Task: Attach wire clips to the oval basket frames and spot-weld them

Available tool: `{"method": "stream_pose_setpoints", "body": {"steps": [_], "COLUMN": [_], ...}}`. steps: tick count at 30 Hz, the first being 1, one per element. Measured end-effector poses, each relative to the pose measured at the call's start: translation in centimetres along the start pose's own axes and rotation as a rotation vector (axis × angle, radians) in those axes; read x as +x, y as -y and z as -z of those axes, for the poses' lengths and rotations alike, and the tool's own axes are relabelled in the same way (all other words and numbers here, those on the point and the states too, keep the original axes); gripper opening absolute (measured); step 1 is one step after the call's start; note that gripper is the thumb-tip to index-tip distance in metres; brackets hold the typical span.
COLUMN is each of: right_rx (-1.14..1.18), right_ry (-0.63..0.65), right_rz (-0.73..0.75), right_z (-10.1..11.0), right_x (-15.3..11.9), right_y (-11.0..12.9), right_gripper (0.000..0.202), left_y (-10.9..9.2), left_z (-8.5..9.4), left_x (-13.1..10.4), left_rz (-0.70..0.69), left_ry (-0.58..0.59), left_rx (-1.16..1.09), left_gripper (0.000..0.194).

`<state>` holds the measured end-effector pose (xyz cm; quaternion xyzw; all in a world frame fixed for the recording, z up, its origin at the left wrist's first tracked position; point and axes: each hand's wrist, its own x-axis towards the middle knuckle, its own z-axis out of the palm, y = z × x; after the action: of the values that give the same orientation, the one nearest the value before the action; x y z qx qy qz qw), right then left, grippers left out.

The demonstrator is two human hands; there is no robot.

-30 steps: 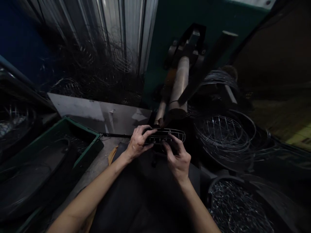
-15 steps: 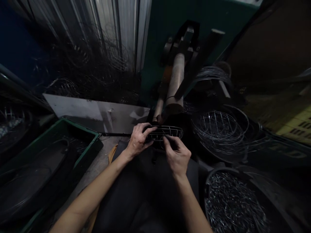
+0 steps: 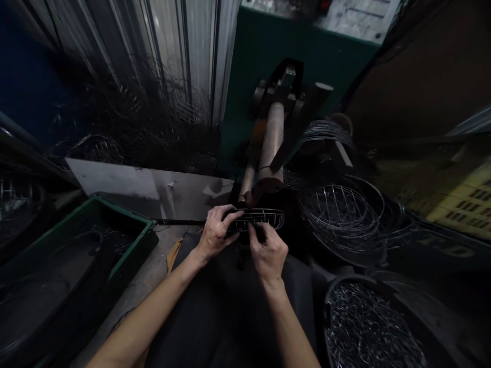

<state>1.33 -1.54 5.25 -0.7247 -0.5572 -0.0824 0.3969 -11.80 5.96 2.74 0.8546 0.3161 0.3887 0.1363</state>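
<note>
A round wire grid (image 3: 268,217) is held up just below the bare metal arms (image 3: 271,148) of a green machine (image 3: 326,56). My left hand (image 3: 218,230) is closed round the grid's left side, thumb and fingers on its rim. At the near side of the grid, my right hand (image 3: 269,249) has its thumb and fingers bent close together. Whether a small piece sits between those fingertips is too dark to tell.
At the right stand a pan of wire rings and grids (image 3: 337,204), a tub of small metal pieces (image 3: 372,322) and a yellow crate (image 3: 471,199). On the left are a green crate (image 3: 148,230) and a pale board (image 3: 153,191). Tangled wire lies behind the board.
The view has tilted up, showing more of the green machine. My right hand has shifted left along the near side of the grid. My left hand still holds the grid.
</note>
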Motion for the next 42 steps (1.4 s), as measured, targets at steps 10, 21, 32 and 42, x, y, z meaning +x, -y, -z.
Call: {"method": "stream_pose_setpoints", "body": {"steps": [10,21,32,42], "right_rx": [0.135,0.164,0.156,0.171], "right_ry": [-0.108,-0.125,-0.118,-0.102], "right_rz": [0.098,0.130,0.130,0.115], "right_z": [-0.9,-0.9,-1.0,-1.4], "right_x": [-0.2,0.2,0.6,0.7], "right_y": [-0.4,-0.5,-0.8,-1.2], "right_gripper": [0.014,0.009,0.013,0.014], "left_y": [-0.2,0.2,0.4,0.8], "left_z": [-0.1,-0.2,-0.4,-0.2], "left_x": [-0.2,0.3,0.6,1.1], "left_rz": [0.016,-0.011,0.017,0.042], "left_ry": [-0.028,-0.037,-0.007,0.062], "left_rx": [-0.022,-0.032,-0.023,-0.031], "left_gripper": [0.045,0.050,0.051,0.055]}}
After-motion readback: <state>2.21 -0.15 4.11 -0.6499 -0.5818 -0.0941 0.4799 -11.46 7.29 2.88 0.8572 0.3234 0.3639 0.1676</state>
